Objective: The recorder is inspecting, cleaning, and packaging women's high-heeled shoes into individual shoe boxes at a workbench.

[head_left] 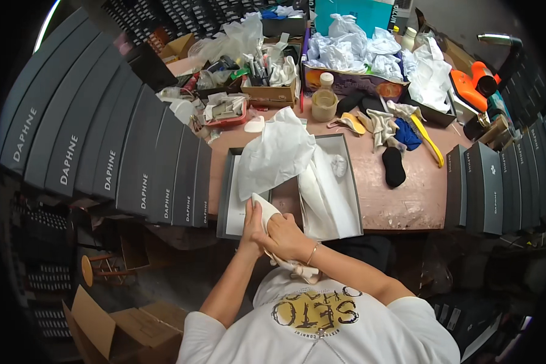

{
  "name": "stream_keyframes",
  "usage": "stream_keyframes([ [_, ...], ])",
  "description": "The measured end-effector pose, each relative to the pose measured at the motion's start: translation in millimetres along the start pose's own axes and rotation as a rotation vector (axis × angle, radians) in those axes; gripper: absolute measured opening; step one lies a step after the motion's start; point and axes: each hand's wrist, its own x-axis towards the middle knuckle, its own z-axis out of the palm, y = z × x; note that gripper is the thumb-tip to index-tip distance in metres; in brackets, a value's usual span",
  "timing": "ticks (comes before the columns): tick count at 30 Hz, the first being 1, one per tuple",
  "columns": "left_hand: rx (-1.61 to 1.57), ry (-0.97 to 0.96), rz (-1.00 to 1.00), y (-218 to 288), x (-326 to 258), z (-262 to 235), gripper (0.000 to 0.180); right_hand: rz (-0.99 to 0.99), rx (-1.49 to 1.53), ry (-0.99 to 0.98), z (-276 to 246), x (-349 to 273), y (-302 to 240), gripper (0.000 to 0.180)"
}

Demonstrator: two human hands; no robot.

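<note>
I held a pale shoe [285, 258] close to my chest, just off the worktop [400, 200] edge, left hand [252, 221] fingers pressed flat on its white wrapping, right hand [288, 236] gripping it, beside the open box [294, 185] for packing.

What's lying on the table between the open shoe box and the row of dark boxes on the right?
In the head view, between the open shoe box and the dark boxes, a black sock lies on otherwise bare pinkish table.
</note>
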Motion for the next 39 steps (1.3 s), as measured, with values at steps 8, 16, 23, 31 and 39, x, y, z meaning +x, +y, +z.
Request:
stream_keyframes([
  [8, 0.148, -0.158, 0.078, 2.8, -16.4, 16.9, 0.054, -0.036, 0.03, 0.131, -15.4, -41.3, -10.4, 0.057],
  [16, 0.092, -0.233, 0.091, -1.3, -30.5, 29.4, 0.063, 0.224, 0.441, -0.208, -87.8, -80.6, -19.4, 0.044],
  [23, -0.26, -0.231, -0.216, -41.4, -65.1, 39.0, 0.063, 0.36, -1.068, 0.344, -124.7, 0.3, 161.6, 0.027],
  [31, -0.224, -0.173, -0.085, -32.8, -32.7, 27.4, 0.07, 0.337, 0.248, 0.379, -148.4, -16.0, 33.7, 0.027],
  [39, -0.113, -0.321, -0.155, 9.1, -39.8, 34.7, 0.088, 0.044, -0.082, 0.202, -75.1, -22.8, -0.1, 0.038],
])
